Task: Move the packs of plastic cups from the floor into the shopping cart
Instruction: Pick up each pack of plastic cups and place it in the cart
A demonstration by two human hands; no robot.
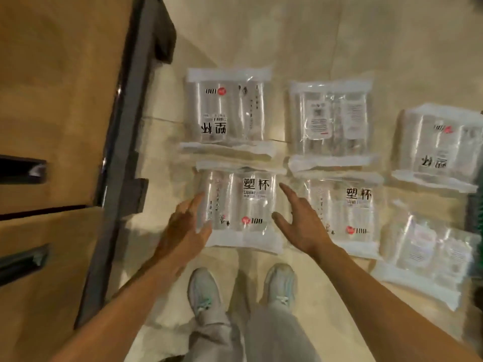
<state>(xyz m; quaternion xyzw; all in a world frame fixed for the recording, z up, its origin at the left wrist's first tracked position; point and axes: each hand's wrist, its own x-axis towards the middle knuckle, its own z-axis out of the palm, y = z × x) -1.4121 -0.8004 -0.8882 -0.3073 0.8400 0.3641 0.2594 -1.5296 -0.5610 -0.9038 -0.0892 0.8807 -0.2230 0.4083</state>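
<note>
Head camera, looking straight down at a pale tiled floor (287, 35). Nearest the viewer are two light shoes (203, 291) and grey trouser legs. Above them, both bare forearms extend forward.

The left grip (187, 226) and right grip (300, 226) are both released, fingers spread, holding nothing. Between them, just ahead of the shoes, the nearest pack (243, 207) of clear plastic cups lies flat on the floor. Its stacked cups run lengthwise away from the person.

The left grip overlaps the pack's left edge. The right grip hovers beside its right edge, over the gap to a second pack (345, 212). Blur makes it hard to say whether either grip touches the wrapper. Each grip looks placed to close inward on a long side, the left slightly nearer.

Further right lies a third pack (428, 252), back label up. Beyond is a far row: a far-left pack (227, 111), a far-middle pack (332, 118) and a far-right pack (441, 145), this last cut off by the frame.

A wooden cabinet (52, 100) stands along the floor's left edge. At the right edge a dark green strip (474, 231) is cut off. It may be the shopping cart, but too little shows.
</note>
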